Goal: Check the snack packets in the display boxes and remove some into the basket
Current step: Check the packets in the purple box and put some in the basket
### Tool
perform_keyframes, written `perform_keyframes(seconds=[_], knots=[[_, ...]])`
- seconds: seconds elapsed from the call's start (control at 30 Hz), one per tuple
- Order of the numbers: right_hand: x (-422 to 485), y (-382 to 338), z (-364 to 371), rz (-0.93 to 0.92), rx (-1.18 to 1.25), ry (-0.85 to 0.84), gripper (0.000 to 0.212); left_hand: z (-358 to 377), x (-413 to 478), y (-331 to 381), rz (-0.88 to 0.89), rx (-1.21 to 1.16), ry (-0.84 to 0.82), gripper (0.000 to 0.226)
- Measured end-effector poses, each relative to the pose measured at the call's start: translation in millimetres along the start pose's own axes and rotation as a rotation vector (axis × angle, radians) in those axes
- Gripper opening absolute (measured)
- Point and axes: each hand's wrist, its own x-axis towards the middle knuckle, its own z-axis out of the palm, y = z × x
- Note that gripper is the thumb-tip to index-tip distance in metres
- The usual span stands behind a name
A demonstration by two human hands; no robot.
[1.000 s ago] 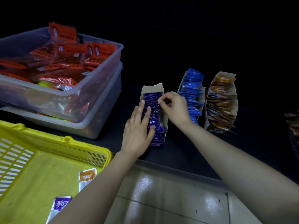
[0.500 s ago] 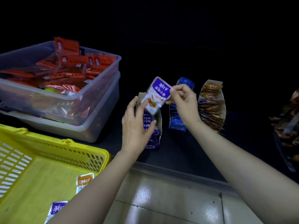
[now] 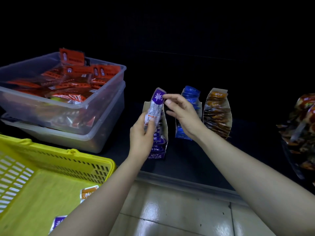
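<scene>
Head: three boxes (image 3: pixel 165 128), one held packet (image 3: pixel 154 108)

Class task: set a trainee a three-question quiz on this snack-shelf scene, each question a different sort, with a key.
1. True or false: the yellow plastic basket holds at least two packets.
2. The left hand grips the raised purple snack packet by its lower half. What does the right hand touch? A. that packet's top B. the basket's rim C. a clear tub
3. Fill in: the middle packet row, between the purple packet row and the orange-brown packet row, is coloured ___.
Key: 1 true; 2 A; 3 blue.
</scene>
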Motion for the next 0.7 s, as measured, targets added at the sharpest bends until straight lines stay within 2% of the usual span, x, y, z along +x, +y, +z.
perform_keyframes(seconds=[0.17,0.37,0.53,0.7], knots=[[0,5,-3,-0.002,-0.041,0.015,0.032,0,2,5,-0.162,-0.343,-0.042,0.017],[-2,5,-2,0.027,-0.054,0.026,0.031,-4,4,2,-0.198,-0.414,0.043,0.011],[-5,6,1,0.045,-0.101,-0.021,0.028,-6,3,2,-0.114,-0.361,0.072,0.011],[-6,2,9,0.065,0.039,-0.017,0.034,-5,0,-5,0.07,-0.065,0.044,0.025]])
